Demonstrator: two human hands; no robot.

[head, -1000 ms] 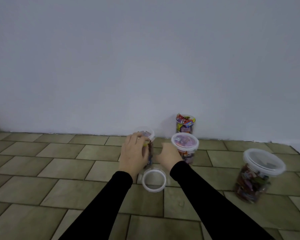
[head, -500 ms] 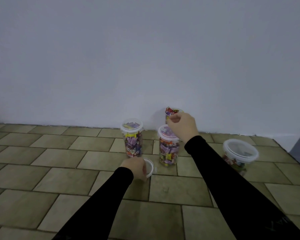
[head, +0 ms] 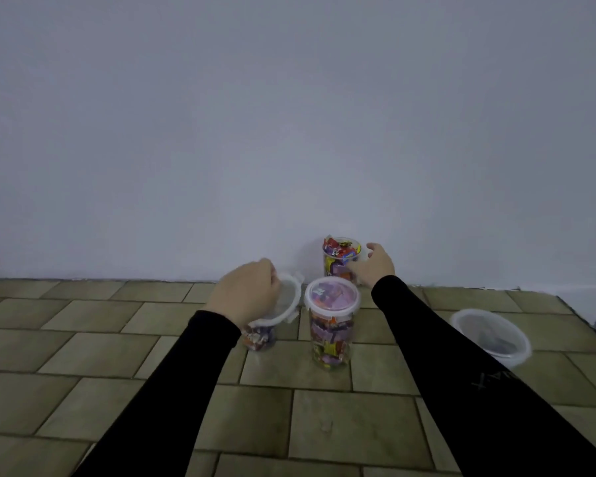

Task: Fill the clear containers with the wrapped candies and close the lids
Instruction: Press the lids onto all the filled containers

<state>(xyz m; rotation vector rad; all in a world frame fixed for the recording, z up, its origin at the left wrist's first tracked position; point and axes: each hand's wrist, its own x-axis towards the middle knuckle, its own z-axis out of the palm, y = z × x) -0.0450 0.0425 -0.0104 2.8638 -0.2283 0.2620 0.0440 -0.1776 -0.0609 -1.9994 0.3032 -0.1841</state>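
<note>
The open jar (head: 341,261) stands against the wall, heaped with wrapped candies (head: 339,250) above its rim and with no lid on it. It is likely light, stiff clear plastic, smooth enough to slip, so the sides just under the rim look like the safest hold; a squeeze too high could spill the heap. The right hand (head: 372,266) is at its right side, fingers loosely spread around the wall of the jar, thumb raised near the rim; whether they actually press the plastic I cannot tell.

The left hand (head: 248,294) holds a loose lid (head: 284,301), fingers curled over its far edge, the lid tilted and raised above a closed jar (head: 258,337) that stands under the palm. The lid looks thin, a little flexible, with small clip tabs, best held by the rim. Between the two hands stands another closed jar (head: 331,325) on the floor (head: 324,425). Well to the right of the right hand sits a wide tub (head: 492,335), lid on.
</note>
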